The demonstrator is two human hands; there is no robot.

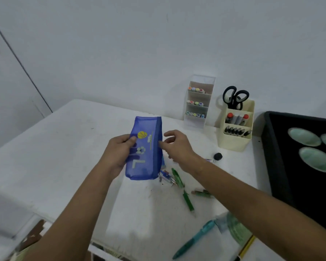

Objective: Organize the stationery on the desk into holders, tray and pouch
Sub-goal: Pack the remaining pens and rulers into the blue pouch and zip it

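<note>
A blue mesh pouch [146, 157] with a yellow shell print stands upright above the white desk [64, 147]. My left hand [119, 153] grips its left side, fingers behind the mesh. My right hand [177, 146] pinches the pouch's right zip edge between thumb and fingers. Loose on the desk below lie a green pen [184, 193], a small blue-and-red item [166, 176], a short green piece [202, 193] and a teal pen [194, 240]. A black round eraser [218, 156] sits near the cream holder [233, 140].
A clear tiered holder [198, 102] with coloured markers stands at the back wall. The cream holder carries black scissors [234, 97], markers and pens. A black tray [275, 157] with green oval dishes lies at the right. A green protractor [237, 230] and yellow pencil [247, 247] lie near the front edge.
</note>
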